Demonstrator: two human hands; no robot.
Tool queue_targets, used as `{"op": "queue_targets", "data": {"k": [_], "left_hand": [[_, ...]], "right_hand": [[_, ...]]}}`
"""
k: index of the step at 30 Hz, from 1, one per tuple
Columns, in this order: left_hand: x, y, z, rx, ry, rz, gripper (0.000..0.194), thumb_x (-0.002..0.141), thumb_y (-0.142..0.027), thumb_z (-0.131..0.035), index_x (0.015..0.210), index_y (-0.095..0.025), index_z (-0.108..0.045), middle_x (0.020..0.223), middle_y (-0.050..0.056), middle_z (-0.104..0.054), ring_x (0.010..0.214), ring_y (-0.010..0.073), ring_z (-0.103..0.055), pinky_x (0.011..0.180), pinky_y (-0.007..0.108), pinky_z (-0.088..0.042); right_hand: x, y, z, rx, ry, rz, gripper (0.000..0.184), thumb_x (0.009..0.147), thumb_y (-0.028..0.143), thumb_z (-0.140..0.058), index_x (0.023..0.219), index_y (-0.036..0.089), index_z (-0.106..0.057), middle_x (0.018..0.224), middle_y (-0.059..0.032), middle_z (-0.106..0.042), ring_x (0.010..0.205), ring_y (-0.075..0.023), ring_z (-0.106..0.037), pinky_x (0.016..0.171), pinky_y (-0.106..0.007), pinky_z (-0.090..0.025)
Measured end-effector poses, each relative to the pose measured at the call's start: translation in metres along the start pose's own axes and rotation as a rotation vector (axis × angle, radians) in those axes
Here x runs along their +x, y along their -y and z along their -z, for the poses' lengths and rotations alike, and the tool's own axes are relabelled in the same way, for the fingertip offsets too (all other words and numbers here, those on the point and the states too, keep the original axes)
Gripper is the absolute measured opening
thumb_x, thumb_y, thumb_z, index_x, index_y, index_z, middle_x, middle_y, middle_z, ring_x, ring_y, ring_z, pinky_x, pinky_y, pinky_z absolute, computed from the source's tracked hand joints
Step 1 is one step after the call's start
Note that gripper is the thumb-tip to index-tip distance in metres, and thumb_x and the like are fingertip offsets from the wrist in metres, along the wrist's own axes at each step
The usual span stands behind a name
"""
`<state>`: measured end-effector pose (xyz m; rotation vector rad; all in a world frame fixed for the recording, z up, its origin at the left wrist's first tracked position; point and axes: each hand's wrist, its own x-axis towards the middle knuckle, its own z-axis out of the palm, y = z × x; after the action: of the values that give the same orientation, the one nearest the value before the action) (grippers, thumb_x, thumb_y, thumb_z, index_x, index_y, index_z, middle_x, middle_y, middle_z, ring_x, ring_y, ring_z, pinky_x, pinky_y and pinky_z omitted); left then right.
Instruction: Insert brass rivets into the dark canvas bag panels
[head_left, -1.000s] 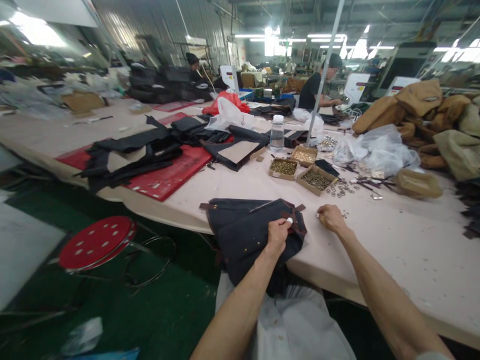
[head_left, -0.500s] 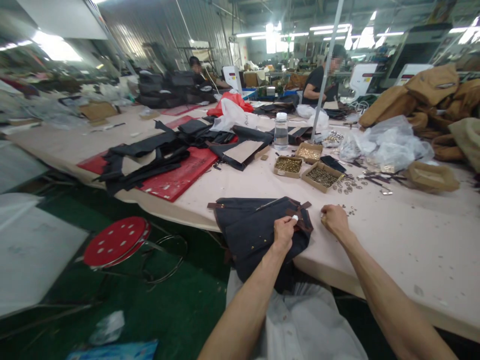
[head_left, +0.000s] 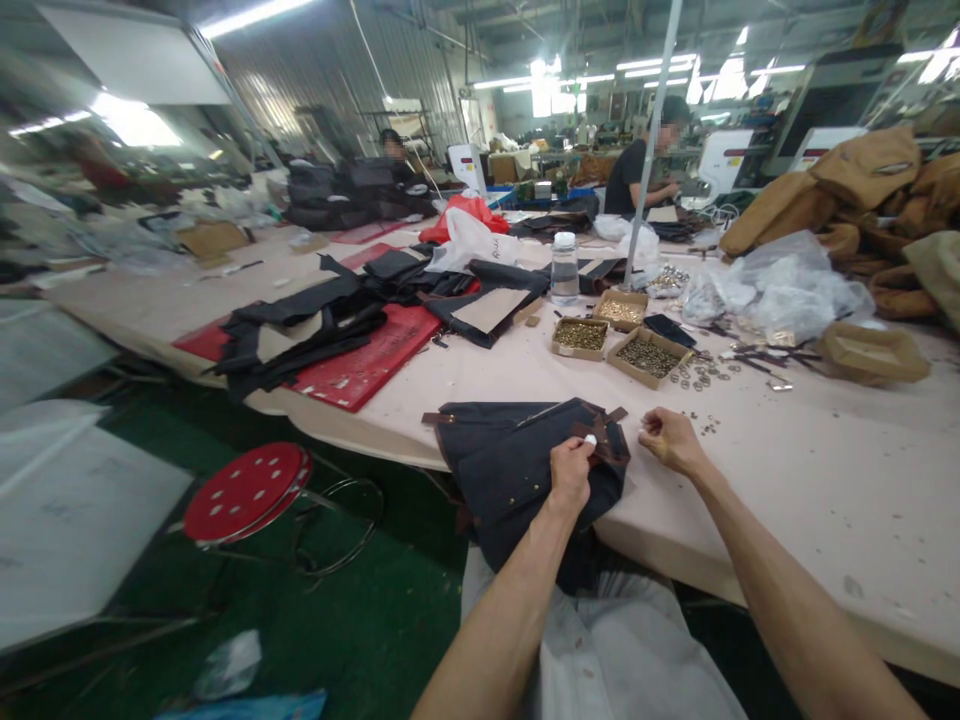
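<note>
A dark navy fabric bag piece [head_left: 487,455] with brown leather trim hangs over the table's front edge towards my lap. Small brass-coloured studs dot its face. My left hand [head_left: 573,472] is closed on the piece near its trimmed right end, and a white covering shows on the thumb tip. Just right of the fabric, my right hand [head_left: 670,440] is held low above the table with its fingers pinched together. Whatever lies between those fingertips is too small to make out. Loose metal bits [head_left: 705,424] lie beside that hand.
Small boxes of metal fittings [head_left: 646,358] stand beyond my hands, near a water bottle [head_left: 564,268] and a slanted pole [head_left: 651,150]. Dark fabric pieces lie on a red board [head_left: 367,360]. A red stool [head_left: 247,490] stands left. A person [head_left: 637,170] sits across the table.
The view has shifted slightly, so the scene sits a little further right. My right hand has drawn a little closer to the fabric; the left keeps its grip.
</note>
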<state>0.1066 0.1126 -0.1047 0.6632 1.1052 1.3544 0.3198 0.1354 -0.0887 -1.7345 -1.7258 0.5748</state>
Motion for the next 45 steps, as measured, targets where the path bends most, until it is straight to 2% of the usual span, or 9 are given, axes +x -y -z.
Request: {"op": "queue_targets", "data": {"k": [3,7,12,20,23,29,32,36,45], "left_hand": [[0.0,-0.001,0.001,-0.057,0.047,0.033,0.025,0.058,-0.03,-0.084,0.071,-0.012,-0.071,0.074,0.006,-0.068,0.069,0.0168,-0.063,0.068,0.03,-0.052],[-0.001,-0.002,0.0,-0.108,0.076,0.058,0.024,0.059,-0.027,-0.081,0.074,-0.012,-0.07,0.078,0.006,-0.07,0.07,0.0172,-0.064,0.072,0.031,-0.053],[0.0,-0.001,0.001,-0.134,0.084,0.06,0.024,0.059,-0.024,-0.082,0.076,-0.011,-0.071,0.08,0.007,-0.071,0.072,0.0174,-0.065,0.072,0.031,-0.052],[0.002,0.003,0.004,-0.113,0.083,0.043,0.025,0.057,-0.024,-0.083,0.076,-0.011,-0.072,0.078,0.007,-0.071,0.071,0.017,-0.064,0.072,0.031,-0.051],[0.002,0.004,0.003,-0.09,0.083,0.023,0.025,0.056,-0.024,-0.084,0.074,-0.011,-0.073,0.077,0.007,-0.071,0.07,0.0168,-0.064,0.072,0.031,-0.051],[0.001,0.004,0.002,-0.027,0.067,-0.023,0.026,0.058,-0.029,-0.085,0.073,-0.011,-0.075,0.074,0.007,-0.07,0.068,0.016,-0.062,0.068,0.029,-0.05],[0.0,0.003,0.003,0.012,0.061,-0.039,0.027,0.058,-0.031,-0.087,0.072,-0.012,-0.075,0.072,0.006,-0.069,0.068,0.0161,-0.061,0.065,0.027,-0.048],[-0.001,0.004,0.003,0.046,0.065,-0.053,0.026,0.059,-0.032,-0.086,0.071,-0.012,-0.075,0.07,0.005,-0.069,0.067,0.0159,-0.06,0.064,0.026,-0.047],[0.0,0.006,0.004,0.081,0.091,-0.068,0.027,0.061,-0.032,-0.083,0.077,-0.011,-0.077,0.076,0.007,-0.071,0.07,0.0174,-0.062,0.068,0.028,-0.049]], "right_hand": [[-0.008,0.01,-0.019,0.524,0.002,0.005,0.028,0.075,0.036,-0.074,0.094,0.017,-0.066,0.084,-0.0068,-0.072,0.071,-0.0194,-0.066,0.067,-0.03,-0.052],[-0.012,0.023,-0.04,0.773,0.036,0.008,0.039,0.073,0.045,-0.083,0.097,0.018,-0.067,0.082,-0.0042,-0.071,0.07,-0.0174,-0.063,0.066,-0.03,-0.051],[-0.011,0.028,-0.045,0.808,0.072,0.059,0.035,0.077,0.045,-0.082,0.098,0.019,-0.068,0.084,-0.0029,-0.069,0.07,-0.0165,-0.061,0.066,-0.029,-0.049],[-0.014,0.039,-0.033,0.801,0.101,0.091,0.033,0.076,0.043,-0.083,0.095,0.02,-0.07,0.086,-0.0028,-0.071,0.073,-0.0167,-0.062,0.069,-0.029,-0.05],[-0.01,0.039,-0.03,0.848,0.128,0.006,0.035,0.067,0.039,-0.088,0.089,0.019,-0.07,0.085,-0.003,-0.072,0.074,-0.0171,-0.063,0.069,-0.028,-0.051],[0.005,0.033,-0.031,1.031,0.269,-0.335,0.038,0.051,0.026,-0.093,0.078,0.015,-0.069,0.059,0.0007,-0.063,0.05,-0.013,-0.056,0.046,-0.022,-0.04],[0.008,0.031,-0.031,1.122,0.329,-0.431,0.036,0.048,0.018,-0.09,0.077,0.014,-0.07,0.064,-0.0026,-0.068,0.053,-0.0158,-0.063,0.051,-0.025,-0.049],[0.009,0.031,-0.029,1.2,0.406,-0.532,0.032,0.05,0.008,-0.084,0.077,0.015,-0.068,0.07,-0.0047,-0.072,0.058,-0.017,-0.067,0.058,-0.029,-0.057],[0.008,0.03,-0.028,1.163,0.435,-0.599,0.027,0.059,0.0,-0.073,0.079,0.015,-0.065,0.067,-0.0047,-0.071,0.054,-0.0162,-0.066,0.056,-0.028,-0.058]]}}
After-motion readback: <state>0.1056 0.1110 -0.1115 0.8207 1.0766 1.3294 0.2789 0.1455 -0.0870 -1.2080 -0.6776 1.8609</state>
